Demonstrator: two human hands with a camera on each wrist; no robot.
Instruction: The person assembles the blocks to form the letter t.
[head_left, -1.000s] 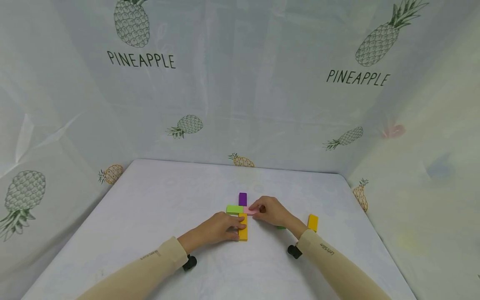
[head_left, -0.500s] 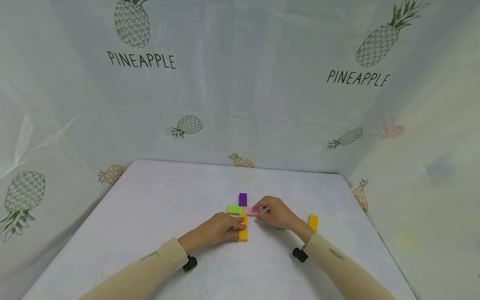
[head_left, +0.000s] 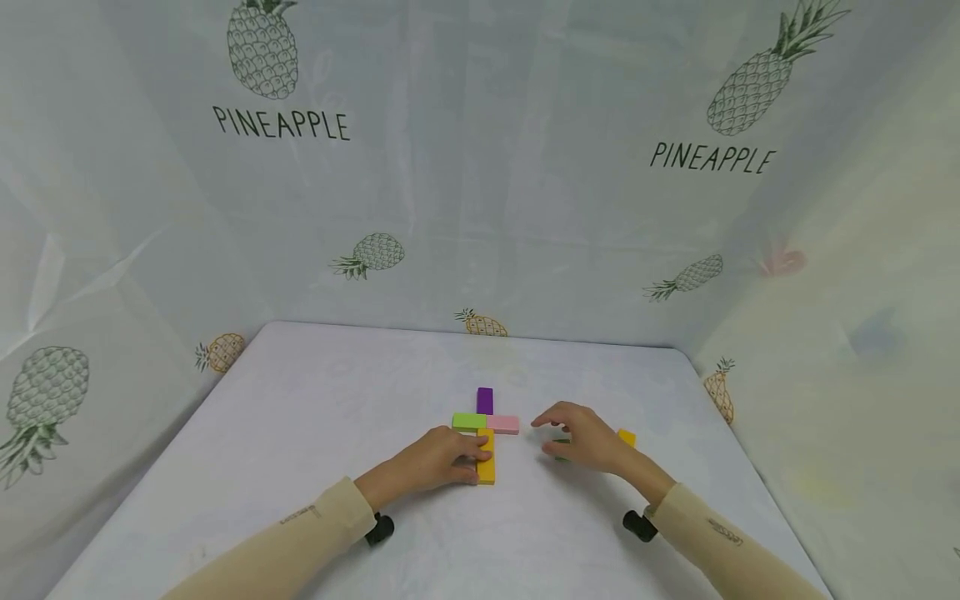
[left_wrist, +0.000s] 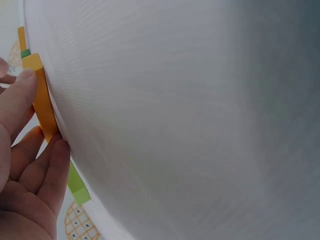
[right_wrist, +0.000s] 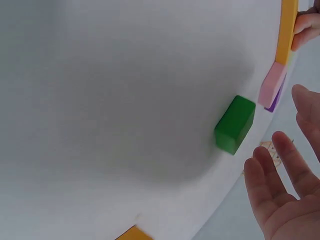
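Head view, long yellow block (head_left: 487,471): flat on the bench (head_left: 360,375), its far end at the seam where the lime block (head_left: 468,422) and pink block (head_left: 503,425) meet end to end.
Purple block (head_left: 485,401): on the far side of that seam.
Left hand (head_left: 438,458): fingers pinch the long yellow block.
Right hand (head_left: 592,437): fingers parted and loosely curved, nothing between them, near the green block (right_wrist: 236,125).
Green block: apart from the joined ones, partly hidden by that hand.
Other yellow block (head_left: 627,437): farther right, also partly hidden.
Step, I judge: pink block set, long yellow block being steadied; the next move calls for the right fingers to lower and narrow round the green block.
Blocks, counted: two yellow, one each of lime, pink, purple and green.
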